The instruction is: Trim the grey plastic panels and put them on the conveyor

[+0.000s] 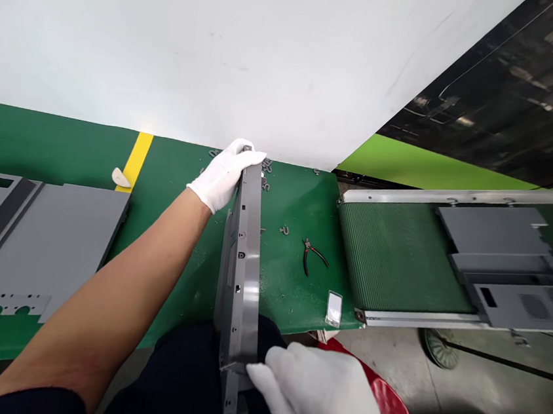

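A grey plastic panel (246, 256) stands on its edge in front of me, its narrow side with small slots and holes turned up. My left hand (225, 172), in a white glove, is closed around the panel's far end. Also gloved in white, my right hand (316, 389) is closed beside the near end, its fingertips close to the panel's edge. A thin, blurred sliver shows at those fingertips; I cannot make out what it is. To the right of the panel, cutting pliers (311, 255) with black and red handles lie open on the green table (283, 280).
Another grey panel (66, 231) lies flat at left, near a whitish piece (120, 177) on yellow tape (138, 156). Small grey hooked plastic bits (284, 230) and a clear-and-white card (333, 308) are on the table. At right, a conveyor belt (394, 259) carries a further panel (495, 240).
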A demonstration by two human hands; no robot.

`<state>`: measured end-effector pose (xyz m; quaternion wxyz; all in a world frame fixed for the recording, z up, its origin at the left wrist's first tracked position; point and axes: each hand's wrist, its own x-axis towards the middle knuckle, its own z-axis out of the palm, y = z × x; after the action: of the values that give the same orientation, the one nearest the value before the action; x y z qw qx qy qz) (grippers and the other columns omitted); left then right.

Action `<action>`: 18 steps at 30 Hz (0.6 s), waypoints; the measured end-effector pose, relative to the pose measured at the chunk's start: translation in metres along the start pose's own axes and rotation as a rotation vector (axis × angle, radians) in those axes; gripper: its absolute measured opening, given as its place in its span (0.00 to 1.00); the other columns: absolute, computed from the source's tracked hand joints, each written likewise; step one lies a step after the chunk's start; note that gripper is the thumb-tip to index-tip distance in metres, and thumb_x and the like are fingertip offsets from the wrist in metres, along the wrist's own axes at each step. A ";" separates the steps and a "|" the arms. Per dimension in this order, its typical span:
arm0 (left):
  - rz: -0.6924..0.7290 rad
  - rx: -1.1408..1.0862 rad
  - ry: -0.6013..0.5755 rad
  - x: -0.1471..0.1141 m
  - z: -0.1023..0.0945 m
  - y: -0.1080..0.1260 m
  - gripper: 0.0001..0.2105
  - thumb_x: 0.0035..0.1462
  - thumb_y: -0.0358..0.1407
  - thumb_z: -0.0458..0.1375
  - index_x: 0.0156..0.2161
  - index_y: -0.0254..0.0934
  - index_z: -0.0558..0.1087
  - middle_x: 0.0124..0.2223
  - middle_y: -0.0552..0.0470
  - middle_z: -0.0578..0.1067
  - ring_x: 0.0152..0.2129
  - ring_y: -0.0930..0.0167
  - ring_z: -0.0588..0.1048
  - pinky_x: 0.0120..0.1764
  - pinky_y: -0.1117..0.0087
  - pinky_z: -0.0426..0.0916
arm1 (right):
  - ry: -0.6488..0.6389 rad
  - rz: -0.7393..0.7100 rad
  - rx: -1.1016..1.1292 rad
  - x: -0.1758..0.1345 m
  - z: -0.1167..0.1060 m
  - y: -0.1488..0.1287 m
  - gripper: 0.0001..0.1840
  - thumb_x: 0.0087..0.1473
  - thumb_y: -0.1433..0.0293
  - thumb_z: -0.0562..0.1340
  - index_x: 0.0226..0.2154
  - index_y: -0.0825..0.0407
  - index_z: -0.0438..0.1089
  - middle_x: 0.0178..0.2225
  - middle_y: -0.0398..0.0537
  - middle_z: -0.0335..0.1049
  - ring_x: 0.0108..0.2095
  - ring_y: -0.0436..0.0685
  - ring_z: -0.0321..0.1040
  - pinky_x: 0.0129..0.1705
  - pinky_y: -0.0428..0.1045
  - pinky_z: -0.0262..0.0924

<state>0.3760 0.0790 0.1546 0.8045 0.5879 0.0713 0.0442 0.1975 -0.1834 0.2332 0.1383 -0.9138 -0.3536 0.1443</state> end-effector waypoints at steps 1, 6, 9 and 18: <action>-0.002 0.008 0.001 -0.001 0.000 0.000 0.15 0.55 0.42 0.65 0.39 0.41 0.63 0.34 0.55 0.69 0.29 0.70 0.73 0.30 0.69 0.67 | -0.023 0.118 0.198 0.002 -0.002 0.000 0.24 0.71 0.58 0.51 0.23 0.47 0.63 0.19 0.38 0.62 0.19 0.50 0.59 0.22 0.49 0.44; -0.002 0.034 -0.002 -0.002 0.000 0.002 0.14 0.54 0.42 0.65 0.38 0.41 0.63 0.34 0.55 0.68 0.30 0.70 0.72 0.30 0.69 0.66 | -0.064 0.661 0.839 0.011 0.004 -0.010 0.14 0.53 0.61 0.67 0.26 0.48 0.62 0.23 0.35 0.57 0.26 0.49 0.56 0.28 0.44 0.53; -0.012 0.017 -0.011 -0.001 0.003 0.002 0.15 0.55 0.42 0.65 0.39 0.42 0.63 0.34 0.56 0.68 0.28 0.71 0.72 0.29 0.70 0.66 | -0.110 0.659 0.931 0.020 0.018 -0.013 0.20 0.41 0.63 0.74 0.25 0.48 0.61 0.22 0.33 0.55 0.24 0.48 0.52 0.25 0.44 0.50; -0.022 0.087 -0.105 0.010 -0.018 -0.012 0.22 0.62 0.58 0.56 0.42 0.39 0.71 0.41 0.48 0.77 0.39 0.65 0.78 0.39 0.67 0.71 | 0.533 0.539 1.166 0.032 0.039 0.065 0.27 0.59 0.41 0.59 0.29 0.48 0.65 0.20 0.36 0.55 0.14 0.46 0.45 0.15 0.45 0.45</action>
<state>0.3829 0.0942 0.1368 0.7813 0.6230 0.0371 0.0014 0.2455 -0.2021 0.1693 0.6481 -0.7505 0.0667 0.1110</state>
